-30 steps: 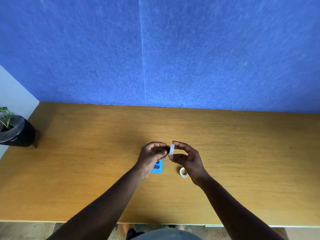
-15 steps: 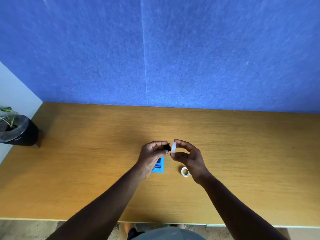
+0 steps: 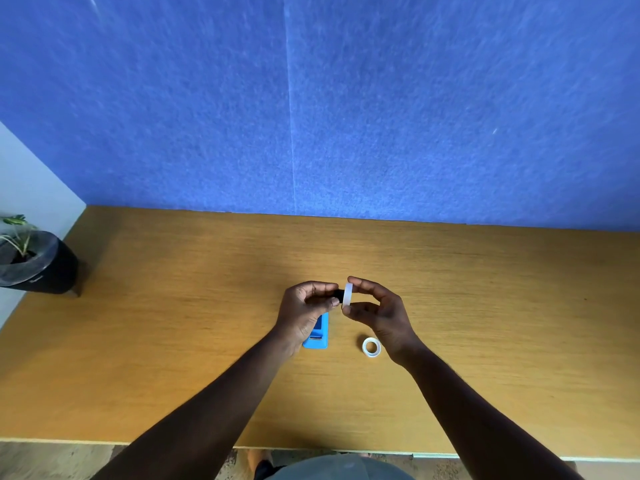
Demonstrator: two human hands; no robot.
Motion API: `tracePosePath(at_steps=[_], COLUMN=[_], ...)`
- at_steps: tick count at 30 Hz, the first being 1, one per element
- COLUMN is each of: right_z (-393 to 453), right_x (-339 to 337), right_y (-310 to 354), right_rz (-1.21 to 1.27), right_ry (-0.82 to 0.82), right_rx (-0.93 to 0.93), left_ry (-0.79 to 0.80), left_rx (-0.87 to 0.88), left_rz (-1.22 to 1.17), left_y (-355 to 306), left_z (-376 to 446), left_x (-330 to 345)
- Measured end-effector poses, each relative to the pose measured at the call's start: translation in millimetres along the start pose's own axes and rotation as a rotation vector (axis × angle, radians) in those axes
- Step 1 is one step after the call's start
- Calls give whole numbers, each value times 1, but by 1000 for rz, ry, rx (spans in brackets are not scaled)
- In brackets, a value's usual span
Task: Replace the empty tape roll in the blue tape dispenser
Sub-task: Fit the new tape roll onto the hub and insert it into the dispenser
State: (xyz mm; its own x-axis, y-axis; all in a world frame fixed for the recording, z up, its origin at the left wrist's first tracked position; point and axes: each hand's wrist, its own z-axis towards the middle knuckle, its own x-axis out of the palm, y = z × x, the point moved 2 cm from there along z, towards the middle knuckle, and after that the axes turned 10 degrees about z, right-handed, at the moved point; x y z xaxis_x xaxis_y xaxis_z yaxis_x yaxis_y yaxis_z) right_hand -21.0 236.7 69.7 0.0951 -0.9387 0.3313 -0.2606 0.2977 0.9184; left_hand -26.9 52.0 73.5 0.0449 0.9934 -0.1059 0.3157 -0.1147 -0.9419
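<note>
The blue tape dispenser [image 3: 318, 333] lies flat on the wooden desk [image 3: 173, 341], partly under my left hand. My left hand [image 3: 304, 310] pinches a small black spool [image 3: 338, 294] above it. My right hand [image 3: 377, 311] holds a thin white ring [image 3: 347, 295] on edge between thumb and fingers, right against the black spool. A second white tape roll [image 3: 371, 347] lies flat on the desk just left of my right wrist. I cannot tell which ring still carries tape.
A dark pot with a small plant [image 3: 33, 263] stands off the desk's far left corner. A blue felt wall [image 3: 311, 116] rises behind the desk. The desk's near edge [image 3: 104, 441] runs below my forearms.
Both hands stay together above the dispenser, and the black spool now shows more clearly beside the white ring. The view has shifted slightly.
</note>
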Motion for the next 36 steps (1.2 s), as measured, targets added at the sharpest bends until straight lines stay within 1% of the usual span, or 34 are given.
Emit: tracePosePath(at_steps=[11,19,29,36], right_z=[1,-5,-4,-5], right_x=[6,9,13,10], right_y=[4,6,10,6], right_rz=[19,-47,-36,-52], right_ry=[27,38,42,44], right_rx=[0,5,-17,-2], left_ry=[-24,-17,11,76], left_rx=[0,17,-27,-112], left_rz=[33,155,26,-42], left_y=[-2,-6,-9,-5], left_z=[2,0,-4,-4], left_x=[0,0,-1,-3])
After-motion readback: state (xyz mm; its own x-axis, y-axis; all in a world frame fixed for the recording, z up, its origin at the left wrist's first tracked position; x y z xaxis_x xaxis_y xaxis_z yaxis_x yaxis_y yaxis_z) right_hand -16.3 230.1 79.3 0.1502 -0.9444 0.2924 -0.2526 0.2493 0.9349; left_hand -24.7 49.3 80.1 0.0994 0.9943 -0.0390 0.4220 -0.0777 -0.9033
